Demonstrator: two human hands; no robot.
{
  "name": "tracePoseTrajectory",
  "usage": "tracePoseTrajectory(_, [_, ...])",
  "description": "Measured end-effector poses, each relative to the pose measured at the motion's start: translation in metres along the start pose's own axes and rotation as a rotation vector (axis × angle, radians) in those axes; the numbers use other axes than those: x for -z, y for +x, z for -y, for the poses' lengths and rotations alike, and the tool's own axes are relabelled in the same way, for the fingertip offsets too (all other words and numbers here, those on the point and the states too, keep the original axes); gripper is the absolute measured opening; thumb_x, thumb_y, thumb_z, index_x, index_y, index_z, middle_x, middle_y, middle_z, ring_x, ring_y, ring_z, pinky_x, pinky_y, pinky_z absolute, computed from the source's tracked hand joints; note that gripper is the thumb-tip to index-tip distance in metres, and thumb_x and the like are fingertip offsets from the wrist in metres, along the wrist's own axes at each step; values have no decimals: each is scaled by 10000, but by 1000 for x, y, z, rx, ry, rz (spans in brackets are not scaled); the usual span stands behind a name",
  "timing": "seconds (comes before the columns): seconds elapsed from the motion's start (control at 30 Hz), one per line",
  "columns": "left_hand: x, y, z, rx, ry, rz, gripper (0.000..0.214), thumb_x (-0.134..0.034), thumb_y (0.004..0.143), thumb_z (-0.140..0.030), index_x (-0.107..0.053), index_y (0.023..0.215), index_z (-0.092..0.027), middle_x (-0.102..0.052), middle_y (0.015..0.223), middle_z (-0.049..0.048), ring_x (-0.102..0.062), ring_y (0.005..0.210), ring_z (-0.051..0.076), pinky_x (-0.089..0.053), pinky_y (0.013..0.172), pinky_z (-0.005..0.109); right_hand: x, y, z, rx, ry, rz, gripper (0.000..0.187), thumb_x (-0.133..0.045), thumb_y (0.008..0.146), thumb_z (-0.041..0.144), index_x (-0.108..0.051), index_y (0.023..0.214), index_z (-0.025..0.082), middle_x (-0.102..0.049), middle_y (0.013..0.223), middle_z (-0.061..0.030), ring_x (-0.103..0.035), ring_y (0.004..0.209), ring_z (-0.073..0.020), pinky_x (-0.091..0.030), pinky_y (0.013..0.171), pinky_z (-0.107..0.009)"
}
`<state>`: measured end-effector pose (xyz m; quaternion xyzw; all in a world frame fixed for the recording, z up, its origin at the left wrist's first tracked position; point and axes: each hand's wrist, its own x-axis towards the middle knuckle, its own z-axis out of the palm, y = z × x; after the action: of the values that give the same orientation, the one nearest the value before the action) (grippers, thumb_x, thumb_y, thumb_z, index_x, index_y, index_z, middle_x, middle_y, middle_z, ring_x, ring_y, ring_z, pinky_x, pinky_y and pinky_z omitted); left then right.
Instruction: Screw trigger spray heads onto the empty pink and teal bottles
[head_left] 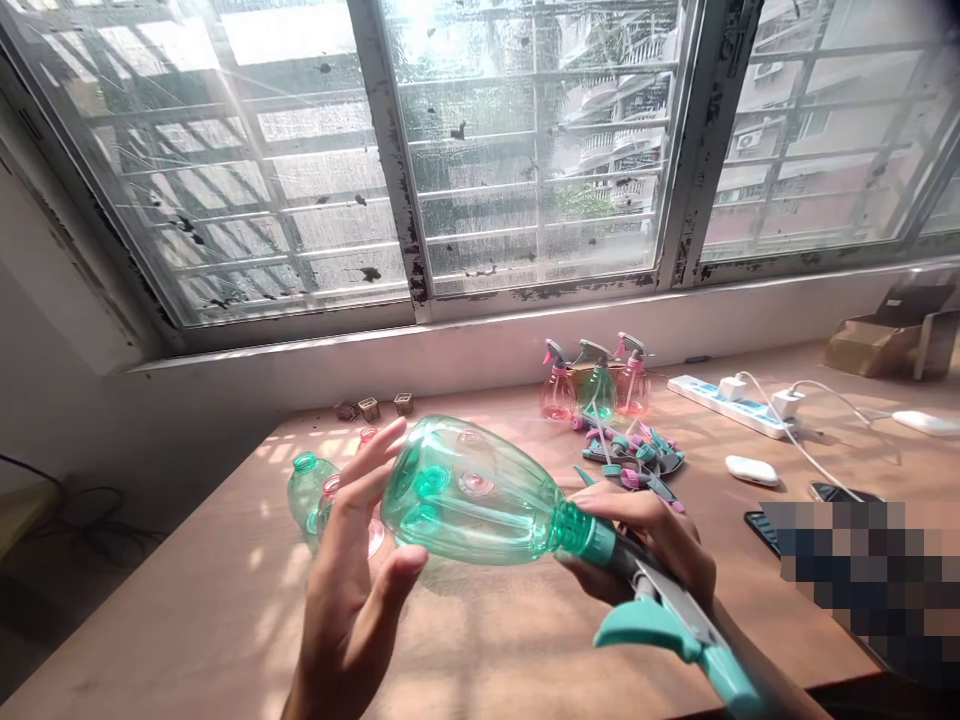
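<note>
A clear green spray bottle [480,490] lies tilted in the air, its base to the left and its teal and grey spray head [652,620] to the lower right. My right hand [667,530] is closed round the collar where the head meets the bottle neck. At the bottle's base my left hand [360,560] cups it, fingers along the far edge and thumb at the near edge. Behind this hand stand another green bottle [306,485] without a head and reddish bottles, partly hidden.
Three spray bottles with heads [596,385] stand by the wall. Before them lies a pile of loose spray heads [637,455]. A power strip [727,405] with cables, a white case [752,470], phones and a cardboard box [885,335] are on the right. Small wooden blocks [369,407] sit at the back left.
</note>
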<state>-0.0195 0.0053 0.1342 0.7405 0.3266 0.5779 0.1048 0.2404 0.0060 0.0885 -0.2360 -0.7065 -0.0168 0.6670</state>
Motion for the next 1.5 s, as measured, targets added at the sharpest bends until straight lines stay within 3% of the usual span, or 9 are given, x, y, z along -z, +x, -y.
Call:
tracePoseTrajectory(0.1, [0,2,2,25,-38,-14,382,-653,1068,-441,-662,1438,-346,-587,1634,47,-433,1609,314,-488,1264,469,-2,1,0,-16,1,-9,401,-876,869,191,-709,1219,291,-848,914,-49,-828,718,-285,-683,567,-355])
tracePoseTrajectory(0.27, [1,1,6,-51,-74,39,484,-723,1039,-315,-609,1497,-424,-507,1690,42,-370,1639,347,-424,1300,596,-3,4,5,-437,313,-68,239,-886,925,397,-714,1060,298,-686,601,81,-639,426,-149,-548,391,-235])
tracePoseTrajectory(0.37, [2,-1,6,-66,-45,34,507,-733,1030,-266,-611,1484,-456,-509,1687,36,-371,1638,355,-379,1314,647,-3,4,4,-548,468,-42,252,-868,943,441,-710,1065,287,-633,563,103,-632,420,-139,-550,399,-229])
tracePoseTrajectory(0.5, [3,-3,6,-42,-48,81,551,-772,999,-407,-574,1514,-421,-496,1705,62,-343,1652,371,-394,1305,633,-2,0,2,-475,343,-69,248,-887,927,361,-714,1086,282,-677,625,75,-645,451,-148,-548,418,-239])
tracePoseTrajectory(0.73, [0,1,5,22,60,-4,492,-660,1030,-554,-635,1479,-353,-612,1610,70,-468,1582,379,-418,1293,593,0,-6,-4,18,7,69,546,-837,880,117,-640,1355,302,-849,964,-58,-845,824,-310,-698,696,-408])
tracePoseTrajectory(0.87, [-1,0,7,120,-14,20,491,-685,1028,-504,-623,1496,-368,-572,1647,63,-427,1609,377,-387,1314,591,1,-11,-6,-100,14,67,468,-854,888,163,-686,1302,303,-844,1010,-81,-837,847,-315,-655,565,-349])
tracePoseTrajectory(1.0, [-3,-2,9,152,-90,42,452,-678,1045,-467,-614,1486,-392,-516,1691,50,-357,1642,377,-331,1335,613,0,-9,2,-229,37,3,300,-885,901,252,-733,1154,302,-823,858,-29,-725,563,-205,-567,454,-284])
tracePoseTrajectory(1.27, [-4,-2,14,84,-2,108,563,-686,1060,-372,-504,1589,-430,-404,1747,59,-351,1641,368,-262,1360,634,1,7,5,-551,428,-21,196,-867,921,285,-721,1052,290,-647,592,97,-577,447,-108,-507,412,-182])
tracePoseTrajectory(1.5, [-3,-5,14,139,3,121,710,-774,969,-536,-493,1601,-373,-411,1730,114,-333,1635,434,-261,1344,673,4,1,2,-387,225,50,307,-873,904,192,-696,1128,305,-798,776,32,-721,558,-163,-578,485,-227])
